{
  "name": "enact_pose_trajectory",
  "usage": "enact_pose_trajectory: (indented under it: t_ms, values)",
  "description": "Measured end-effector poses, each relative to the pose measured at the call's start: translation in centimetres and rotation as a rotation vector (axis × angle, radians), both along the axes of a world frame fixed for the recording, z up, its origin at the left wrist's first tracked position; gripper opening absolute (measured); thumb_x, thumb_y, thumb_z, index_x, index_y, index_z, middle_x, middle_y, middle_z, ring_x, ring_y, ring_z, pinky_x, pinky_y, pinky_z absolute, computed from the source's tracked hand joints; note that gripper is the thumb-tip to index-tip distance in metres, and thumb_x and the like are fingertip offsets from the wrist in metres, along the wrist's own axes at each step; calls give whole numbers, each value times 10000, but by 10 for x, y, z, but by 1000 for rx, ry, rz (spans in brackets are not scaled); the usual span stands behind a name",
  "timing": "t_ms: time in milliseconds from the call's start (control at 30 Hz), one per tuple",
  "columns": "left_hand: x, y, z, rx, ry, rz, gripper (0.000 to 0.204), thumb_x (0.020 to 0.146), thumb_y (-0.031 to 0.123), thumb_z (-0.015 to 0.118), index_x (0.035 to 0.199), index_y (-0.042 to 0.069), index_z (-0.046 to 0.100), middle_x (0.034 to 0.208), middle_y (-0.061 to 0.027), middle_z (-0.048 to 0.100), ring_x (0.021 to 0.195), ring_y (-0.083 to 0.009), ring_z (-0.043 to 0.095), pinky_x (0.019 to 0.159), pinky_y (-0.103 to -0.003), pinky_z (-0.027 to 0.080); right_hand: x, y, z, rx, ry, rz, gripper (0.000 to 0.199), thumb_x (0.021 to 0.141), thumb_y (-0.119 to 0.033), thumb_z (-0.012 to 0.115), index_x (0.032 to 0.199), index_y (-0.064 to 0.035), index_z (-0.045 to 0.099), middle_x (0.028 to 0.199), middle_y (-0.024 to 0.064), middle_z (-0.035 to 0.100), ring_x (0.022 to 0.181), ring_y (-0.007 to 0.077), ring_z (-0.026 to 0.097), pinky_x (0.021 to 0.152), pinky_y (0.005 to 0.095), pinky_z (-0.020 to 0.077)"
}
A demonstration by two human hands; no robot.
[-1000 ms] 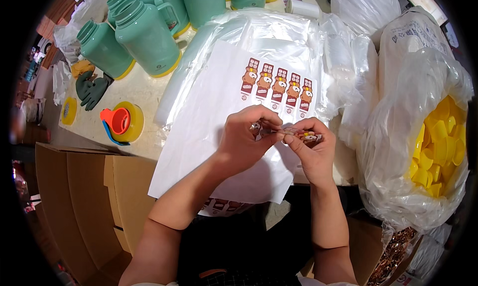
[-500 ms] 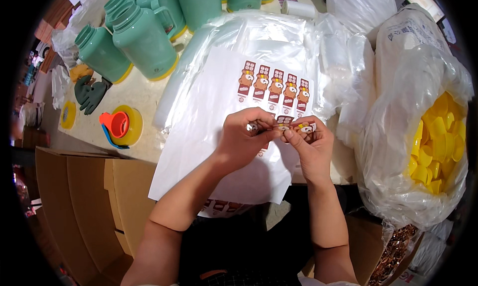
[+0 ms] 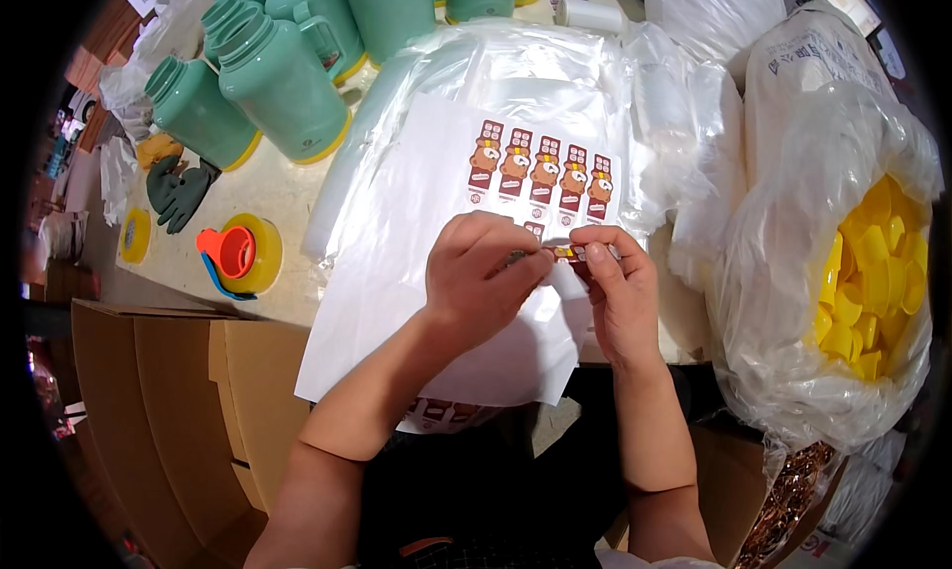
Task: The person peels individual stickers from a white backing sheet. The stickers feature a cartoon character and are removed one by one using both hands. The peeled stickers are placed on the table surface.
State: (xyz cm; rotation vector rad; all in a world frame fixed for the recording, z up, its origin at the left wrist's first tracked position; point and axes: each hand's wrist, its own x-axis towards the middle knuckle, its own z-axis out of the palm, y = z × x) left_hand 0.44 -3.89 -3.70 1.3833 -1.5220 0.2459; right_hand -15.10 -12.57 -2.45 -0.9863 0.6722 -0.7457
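Note:
My left hand [image 3: 478, 277] and my right hand [image 3: 623, 296] are close together over a white sticker sheet [image 3: 382, 316]. Between their closed fingertips they pinch a small brown-and-yellow sticker [image 3: 569, 254], seen nearly edge-on and partly covered by the fingers. Above the hands, a row of brown bear stickers [image 3: 543, 170] lies on the sheet. The sheet rests on a stack of clear plastic bags [image 3: 540, 58] and reaches past the table's near edge. Below it, the edge of another printed sheet [image 3: 451, 415] shows near my lap.
Green jugs [image 3: 283, 83] with yellow bases stand at the back left. Nearer are dark gloves [image 3: 180, 194] and a yellow tape roll [image 3: 266, 257] with a red ring-shaped piece [image 3: 234, 252]. An open carton [image 3: 164, 400] is at left; a plastic bag of yellow parts [image 3: 878, 282] at right.
The sticker between my hands has turned from showing its bear print to nearly edge-on. My left hand has shifted slightly left and rolled over, and the right thumb has risen a little.

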Motion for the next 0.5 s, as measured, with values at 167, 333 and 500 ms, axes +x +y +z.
enact_pose_trajectory:
  t_ms: [167, 333, 500]
  values:
    - [-2, -5, 7, 48, 121, 7, 215, 648, -9, 788, 796, 115, 694, 894, -6, 632, 822, -226, 594, 678, -344, 478, -2, -1, 1, -123, 23, 21, 221, 929, -54, 634, 1119, 52, 599, 936, 101, 676, 819, 131, 670, 760, 238, 551]
    - [-5, -5, -9, 158, 461, -107, 195, 703, -95, 741, 819, 54, 690, 912, -61, 605, 840, -168, 591, 577, -236, 487, -1, 2, 1, -164, 66, 73, 219, 939, -26, 603, 1142, 55, 583, 980, 138, 676, 830, 150, 682, 779, 250, 557]
    - [-2, -4, -8, 220, 528, -136, 202, 706, -133, 723, 803, 38, 676, 913, -60, 597, 797, -119, 587, 589, -212, 484, 1, 5, 1, -187, 45, 78, 231, 923, 26, 590, 1151, 48, 565, 988, 136, 672, 890, 152, 675, 814, 258, 549]
